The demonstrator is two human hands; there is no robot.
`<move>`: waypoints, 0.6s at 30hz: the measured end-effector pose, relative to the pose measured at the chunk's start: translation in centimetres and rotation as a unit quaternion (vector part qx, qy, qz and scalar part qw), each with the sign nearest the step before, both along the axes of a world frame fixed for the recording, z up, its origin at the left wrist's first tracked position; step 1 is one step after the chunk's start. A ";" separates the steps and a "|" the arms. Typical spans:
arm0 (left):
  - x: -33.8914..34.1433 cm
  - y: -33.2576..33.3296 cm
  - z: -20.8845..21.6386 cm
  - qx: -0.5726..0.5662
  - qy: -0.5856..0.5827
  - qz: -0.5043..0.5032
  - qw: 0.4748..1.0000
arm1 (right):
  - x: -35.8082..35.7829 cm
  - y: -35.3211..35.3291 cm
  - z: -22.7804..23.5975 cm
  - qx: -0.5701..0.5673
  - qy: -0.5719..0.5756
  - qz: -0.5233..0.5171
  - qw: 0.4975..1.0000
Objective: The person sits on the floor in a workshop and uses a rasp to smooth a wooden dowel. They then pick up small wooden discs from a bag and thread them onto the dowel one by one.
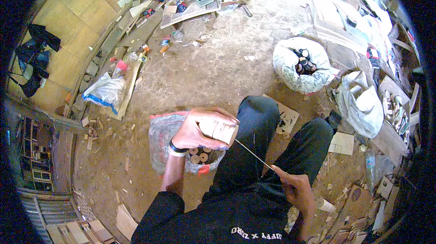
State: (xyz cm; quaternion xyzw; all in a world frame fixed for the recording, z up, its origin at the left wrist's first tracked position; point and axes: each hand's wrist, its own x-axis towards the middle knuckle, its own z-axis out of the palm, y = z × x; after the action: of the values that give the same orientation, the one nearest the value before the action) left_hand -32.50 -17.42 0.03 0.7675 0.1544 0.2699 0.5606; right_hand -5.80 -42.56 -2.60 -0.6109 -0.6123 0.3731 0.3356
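Note:
My left hand [194, 128] is wrapped round a short stack of pale wooden discs [220, 130], held sideways over my left thigh. A thin straight metal rod [253, 154] runs from the end of the stack down to my right hand [297, 187], whose fingers pinch its near end. Whether the rod passes through the discs is hidden by the left hand and the stack. Below my left hand a grey plastic sack [158, 146] with red trim lies open, and several wooden discs [195, 158] with centre holes show inside.
A white sack [286, 53] with dark round pieces stands ahead to the right, beside another white sack [363, 112]. A clear bag with a blue edge [106, 90] lies at left. Wood scraps litter the dirt floor [213, 71]. A pale cylinder [325, 205] sits beyond my right wrist.

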 end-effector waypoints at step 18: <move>0.6 -0.4 0.4 0.006 0.011 -0.017 1.000 | 0.4 -0.4 -0.4 0.009 -0.040 0.006 0.999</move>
State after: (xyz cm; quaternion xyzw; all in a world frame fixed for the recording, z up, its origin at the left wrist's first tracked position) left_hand -31.91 -17.86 0.46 0.7761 0.1463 0.2527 0.5590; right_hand -5.44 -42.92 -2.97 -0.6182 -0.6323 0.3450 0.3145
